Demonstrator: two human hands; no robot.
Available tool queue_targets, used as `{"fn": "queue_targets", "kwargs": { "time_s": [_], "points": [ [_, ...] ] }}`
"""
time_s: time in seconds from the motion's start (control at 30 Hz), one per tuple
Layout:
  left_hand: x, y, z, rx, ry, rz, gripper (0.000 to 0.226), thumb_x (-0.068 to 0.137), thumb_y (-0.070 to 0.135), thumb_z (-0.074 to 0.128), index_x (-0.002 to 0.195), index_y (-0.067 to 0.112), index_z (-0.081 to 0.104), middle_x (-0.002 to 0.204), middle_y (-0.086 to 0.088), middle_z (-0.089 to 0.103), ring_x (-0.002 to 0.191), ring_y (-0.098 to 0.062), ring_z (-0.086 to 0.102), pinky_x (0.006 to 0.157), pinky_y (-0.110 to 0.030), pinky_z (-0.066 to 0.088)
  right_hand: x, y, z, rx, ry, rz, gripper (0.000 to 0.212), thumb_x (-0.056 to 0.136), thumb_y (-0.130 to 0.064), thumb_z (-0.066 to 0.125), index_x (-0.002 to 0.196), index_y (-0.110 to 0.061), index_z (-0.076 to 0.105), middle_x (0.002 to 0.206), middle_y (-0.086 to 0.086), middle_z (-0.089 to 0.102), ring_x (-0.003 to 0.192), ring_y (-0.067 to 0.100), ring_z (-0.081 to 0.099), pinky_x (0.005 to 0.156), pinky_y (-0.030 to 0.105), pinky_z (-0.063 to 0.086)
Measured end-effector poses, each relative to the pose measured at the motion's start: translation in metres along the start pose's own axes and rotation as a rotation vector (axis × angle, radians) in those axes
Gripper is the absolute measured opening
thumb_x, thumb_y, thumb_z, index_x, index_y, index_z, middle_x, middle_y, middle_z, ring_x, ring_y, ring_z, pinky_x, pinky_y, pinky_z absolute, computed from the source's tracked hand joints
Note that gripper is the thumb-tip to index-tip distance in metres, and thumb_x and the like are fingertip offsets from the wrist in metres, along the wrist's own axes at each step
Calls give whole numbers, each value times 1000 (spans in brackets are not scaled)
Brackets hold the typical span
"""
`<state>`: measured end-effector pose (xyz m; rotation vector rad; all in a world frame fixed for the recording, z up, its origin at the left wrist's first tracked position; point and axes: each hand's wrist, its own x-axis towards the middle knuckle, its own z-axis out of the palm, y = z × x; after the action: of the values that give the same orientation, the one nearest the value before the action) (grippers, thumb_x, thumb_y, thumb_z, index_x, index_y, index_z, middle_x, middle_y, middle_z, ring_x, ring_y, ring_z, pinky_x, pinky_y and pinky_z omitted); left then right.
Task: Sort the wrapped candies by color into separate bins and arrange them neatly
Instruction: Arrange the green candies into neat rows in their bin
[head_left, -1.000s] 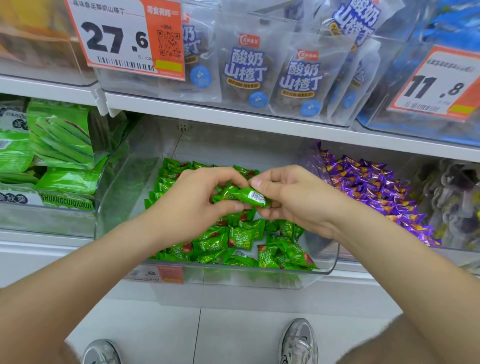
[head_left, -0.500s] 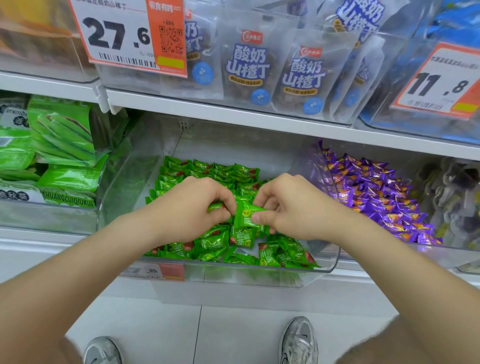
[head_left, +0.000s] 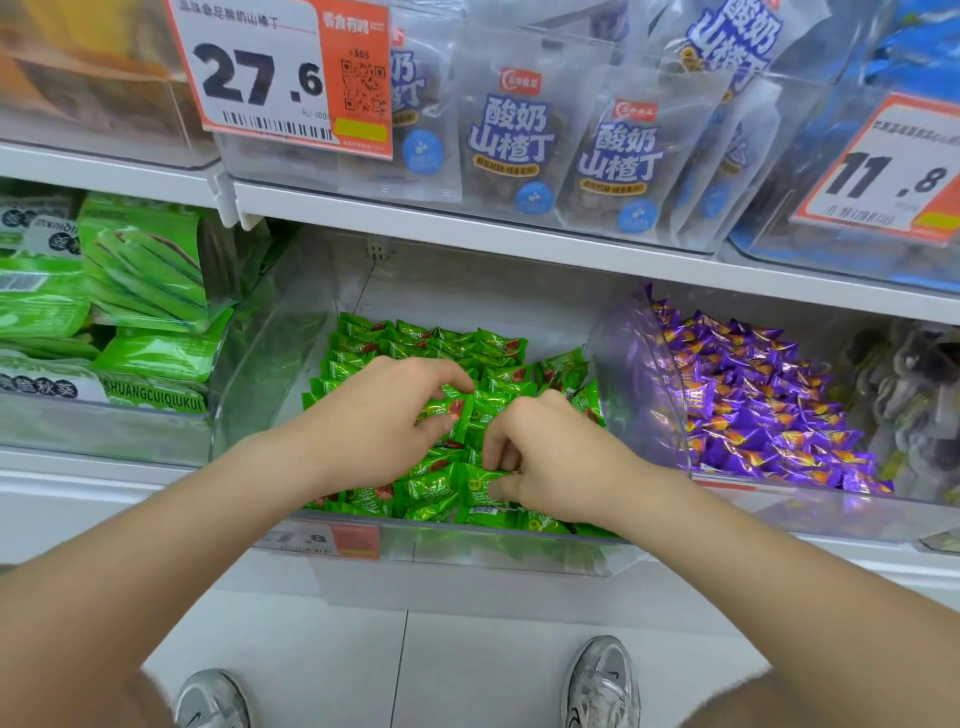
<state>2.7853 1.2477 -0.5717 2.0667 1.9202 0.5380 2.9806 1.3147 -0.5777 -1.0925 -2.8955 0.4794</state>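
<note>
- Green candies (head_left: 431, 338) fill the clear bin (head_left: 270, 374) under both hands, with tidy rows beyond the fingertips and their long axes mostly left to right.
- Left hand (head_left: 379, 426) pinches one candy. Right hand (head_left: 556, 462), nearer the loose front row, curls its fingers onto another.
- Purple candies (head_left: 769, 415) lie right of the right hand.
- Readable: price tag (head_left: 260, 73) "27.6", second tag (head_left: 893, 171) "11.8", green packet (head_left: 156, 400) "SHUANGCUIQIUKUI".

Shop, shelved snack bins (head_left: 322, 551), price tags (head_left: 280, 78) reading 27.6, 11.8
</note>
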Motion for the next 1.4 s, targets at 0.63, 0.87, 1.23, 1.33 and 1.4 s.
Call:
{"fn": "queue_targets", "kwargs": {
  "time_s": [0.63,0.87,1.23,1.33,1.4],
  "points": [
    [-1,4,0,33,23,-23,36,100,29,67,136,31,65,126,4,70,125,-14,60,100,-31,45,-5,-7,-14,-194,-209,-176,21,76,-42,85,89,-25,80,73,-14,70,82,14,66,68,35,59],
    [-1,2,-1,7,20,-14,36,98,28,70,134,34,66,128,5,71,126,-12,60,105,-33,45,-2,-1,-22,-23,-222,-118,18,75,-16,72,88,-22,83,64,-12,72,70,-7,66,74,29,60],
    [-2,3,-2,23,7,6,36,99,31,69,135,33,66,128,8,70,126,-11,60,105,-33,45,-5,7,-34,77,-349,-120,27,76,-41,92,92,-24,79,73,-13,77,66,-5,68,77,30,59],
    [-2,3,-2,7,-15,3,35,98,32,70,133,34,67,126,9,71,124,-8,61,104,-30,45,-3,11,-27,38,-344,-99,31,72,-37,95,93,-22,79,74,-14,77,66,-4,69,75,32,60],
    [-2,3,-3,-31,-31,-3,29,95,36,74,123,35,70,117,12,73,115,1,63,102,-29,48,-1,10,-23,42,-309,-91,29,73,-38,94,89,-21,78,72,-14,76,65,-4,69,73,31,59]
  ]
}}
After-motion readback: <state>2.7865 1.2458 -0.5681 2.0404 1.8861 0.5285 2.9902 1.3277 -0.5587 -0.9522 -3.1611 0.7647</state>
